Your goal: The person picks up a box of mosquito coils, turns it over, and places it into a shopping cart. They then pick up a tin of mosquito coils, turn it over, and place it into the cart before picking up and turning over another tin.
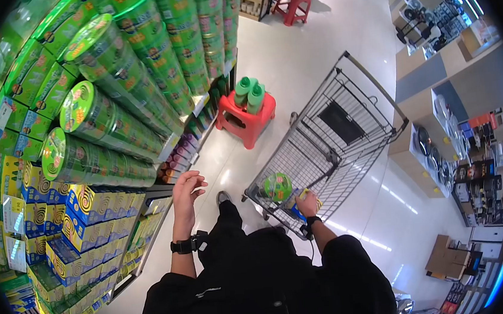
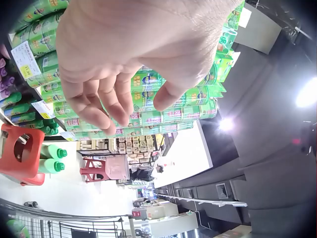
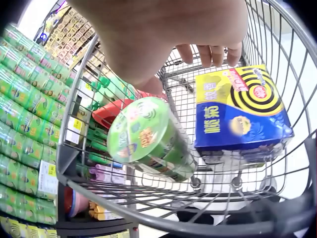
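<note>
In the head view, the left hand (image 1: 187,189) is raised beside the shelf of green tubs with its fingers loosely bent, holding nothing; the left wrist view shows this hand (image 2: 133,54) with shelved tubs behind it. The right hand (image 1: 307,204) is inside the shopping cart (image 1: 344,122), over a blue and yellow box (image 1: 298,211). From the right wrist, the hand (image 3: 173,34) has its fingertips just above the box (image 3: 242,111), with a gap between them. A green round tub (image 3: 148,134) leans in the cart to the left of the box.
Stacked green tubs (image 1: 105,122) and coil-printed boxes (image 1: 84,231) fill the left shelves. A red stool (image 1: 248,118) holding green bottles (image 1: 253,97) stands between shelf and cart. Display counters (image 1: 430,153) line the right side; a foot (image 1: 223,196) is near the cart.
</note>
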{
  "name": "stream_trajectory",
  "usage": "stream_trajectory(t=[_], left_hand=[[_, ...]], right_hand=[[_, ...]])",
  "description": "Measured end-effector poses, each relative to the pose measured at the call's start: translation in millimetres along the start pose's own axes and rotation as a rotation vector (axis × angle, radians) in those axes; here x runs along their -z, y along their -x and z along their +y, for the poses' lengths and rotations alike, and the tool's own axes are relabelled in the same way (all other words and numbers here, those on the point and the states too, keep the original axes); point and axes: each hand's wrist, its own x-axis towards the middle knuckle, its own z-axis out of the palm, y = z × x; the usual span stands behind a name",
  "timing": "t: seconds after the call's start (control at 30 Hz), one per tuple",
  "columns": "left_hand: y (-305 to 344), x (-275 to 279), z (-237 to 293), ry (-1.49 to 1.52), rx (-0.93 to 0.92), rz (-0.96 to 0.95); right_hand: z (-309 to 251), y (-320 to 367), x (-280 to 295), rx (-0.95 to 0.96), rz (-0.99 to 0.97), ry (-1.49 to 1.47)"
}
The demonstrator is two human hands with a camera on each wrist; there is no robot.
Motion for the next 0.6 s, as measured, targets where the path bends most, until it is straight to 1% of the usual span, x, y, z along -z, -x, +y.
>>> stream_trajectory(t=[0.03,0.07,0.1,0.17,0.27,0.37,0.4,0.43,0.5,0.53,0.6], left_hand=[[-6.1,-6.2,-3.3,0.002,-0.001,-0.018],[-11.0,-13.0,-6.2,0.004,0.000,-0.035],[-15.4,17.0,29.0,0.022,-0.007,-0.072],[-19.3,13.3,53.5,0.069,-0.027,-0.154],[-11.7,3.8,102.1,0.126,-0.093,-0.377],[17.5,-11.0,161.7,0.109,-0.233,-0.556],[32.6,-14.9,182.8,0.094,-0.296,-0.625],[49.2,-17.8,199.9,0.077,-0.360,-0.692],[83.7,-20.2,219.8,0.185,-0.480,-0.887],[99.1,-26.8,226.8,0.199,-0.603,-0.969],[137.8,-38.8,243.5,0.216,-0.718,-1.138]], right_hand=[[7.1,-3.2,-3.7,0.044,0.004,0.039],[15.0,-6.8,-7.1,0.158,0.034,0.077],[-25.1,16.2,-17.4,0.100,-0.088,-0.015],[-39.4,22.6,-24.3,-0.015,-0.320,-0.185],[-59.8,41.0,-27.5,0.024,-0.468,-0.094],[-71.8,57.9,-36.7,0.034,-0.532,-0.162],[-40.8,47.7,-74.7,0.108,-0.461,-0.137],[-32.1,45.8,-79.2,0.096,-0.487,-0.126],[-26.1,38.4,-80.4,0.076,-0.531,-0.103],[-27.7,39.9,-73.0,0.119,-0.541,-0.124],[5.2,16.2,-88.1,0.203,-0.477,-0.050]])
